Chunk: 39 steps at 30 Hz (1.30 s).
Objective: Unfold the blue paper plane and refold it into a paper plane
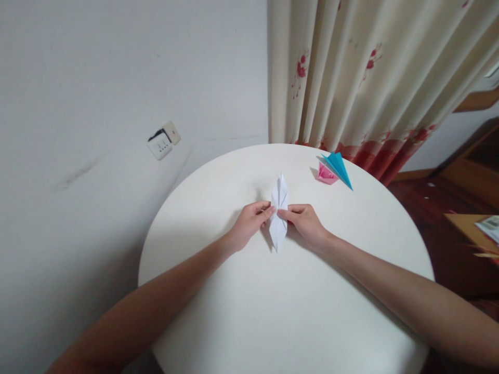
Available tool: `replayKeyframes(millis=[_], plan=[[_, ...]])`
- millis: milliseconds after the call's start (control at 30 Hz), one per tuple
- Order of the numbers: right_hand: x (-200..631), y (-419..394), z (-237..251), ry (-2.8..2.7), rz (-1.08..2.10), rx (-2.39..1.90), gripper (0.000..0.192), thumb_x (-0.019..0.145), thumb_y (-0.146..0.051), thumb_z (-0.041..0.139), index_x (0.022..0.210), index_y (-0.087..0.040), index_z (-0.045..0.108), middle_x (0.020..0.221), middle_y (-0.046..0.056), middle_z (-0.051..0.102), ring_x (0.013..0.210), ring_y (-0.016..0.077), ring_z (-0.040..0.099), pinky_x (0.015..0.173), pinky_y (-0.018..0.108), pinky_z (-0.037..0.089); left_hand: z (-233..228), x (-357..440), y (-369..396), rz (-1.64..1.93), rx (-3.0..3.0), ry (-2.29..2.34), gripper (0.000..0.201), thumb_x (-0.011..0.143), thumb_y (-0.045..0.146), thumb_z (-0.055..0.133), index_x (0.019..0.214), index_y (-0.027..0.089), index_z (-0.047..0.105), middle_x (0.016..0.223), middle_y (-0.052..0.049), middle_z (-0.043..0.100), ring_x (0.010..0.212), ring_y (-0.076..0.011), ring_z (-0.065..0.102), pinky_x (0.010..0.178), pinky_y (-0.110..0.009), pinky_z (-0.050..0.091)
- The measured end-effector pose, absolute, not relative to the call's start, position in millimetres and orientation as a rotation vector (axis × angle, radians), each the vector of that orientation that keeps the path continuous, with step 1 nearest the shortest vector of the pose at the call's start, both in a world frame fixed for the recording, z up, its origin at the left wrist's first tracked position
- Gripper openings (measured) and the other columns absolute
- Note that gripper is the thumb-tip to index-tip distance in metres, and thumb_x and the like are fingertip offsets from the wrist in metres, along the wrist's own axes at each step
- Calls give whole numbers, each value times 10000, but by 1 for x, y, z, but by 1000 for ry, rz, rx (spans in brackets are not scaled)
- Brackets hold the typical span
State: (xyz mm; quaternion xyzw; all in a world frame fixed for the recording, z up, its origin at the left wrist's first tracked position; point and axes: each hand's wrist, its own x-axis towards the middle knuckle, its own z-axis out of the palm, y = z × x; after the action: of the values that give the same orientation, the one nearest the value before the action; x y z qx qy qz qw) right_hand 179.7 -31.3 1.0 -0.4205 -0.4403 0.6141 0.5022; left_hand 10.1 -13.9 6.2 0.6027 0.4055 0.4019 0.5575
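1. Centrally placed on round white worktop: white folded paper, long diamond shape, pointed at both ends, lying lengthwise away from the body.
2. Left hand pinching the paper's left edge at mid-length, fingers narrow, tips closed on the fold.
3. Right hand pinching the right edge opposite, same narrow grip; both hands resting low on the worktop.
4. Likely very light, thin, easily creased or torn; layered folds give some stiffness along the centre line, points probably weakest.
5. Best held at the thick waist, by the edges, lightly; tips better left alone.
6. Farther back, well apart: pink folded piece touching blue pointed piece.
7. Behind: patterned curtain, wall socket.
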Motion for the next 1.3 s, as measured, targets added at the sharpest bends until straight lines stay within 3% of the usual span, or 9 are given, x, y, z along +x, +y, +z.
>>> replayKeyframes(millis=[233,367,567,800,1300], plan=[[183,-29,0,-1314,1339,-1022,454,764,-555,691,560,-152,644,549,-14,503,579,116,376,590,285,286,9,9,-15,1006,1466,989,338,790,473,726,702,147,735,683,-16,634,651,-139,509,608,-254,358],[184,-27,1,-1393,1282,-1034,492,749,-598,670,531,-161,610,527,-28,448,563,114,352,567,281,263,8,9,-15,979,1426,968,305,756,457,764,767,153,775,759,-45,706,713,-173,582,677,-275,416],[183,-29,-2,-1437,1317,-1044,522,781,-635,634,632,-140,712,580,2,567,591,133,426,599,284,334,2,9,-15,1014,1345,969,311,754,444,777,720,135,759,677,-38,667,691,-169,582,677,-283,431],[183,-33,7,-1335,1560,-985,476,676,-601,774,695,-126,771,680,56,692,638,165,553,672,318,421,3,6,-13,874,1305,903,371,767,498,755,759,128,765,716,-56,693,704,-181,606,709,-304,450],[178,-43,14,-1157,1685,-989,330,615,-447,859,628,-133,755,666,55,699,583,134,558,605,287,416,14,12,-21,988,1340,965,322,757,463,766,687,149,762,793,-62,702,780,-191,604,742,-300,452]])
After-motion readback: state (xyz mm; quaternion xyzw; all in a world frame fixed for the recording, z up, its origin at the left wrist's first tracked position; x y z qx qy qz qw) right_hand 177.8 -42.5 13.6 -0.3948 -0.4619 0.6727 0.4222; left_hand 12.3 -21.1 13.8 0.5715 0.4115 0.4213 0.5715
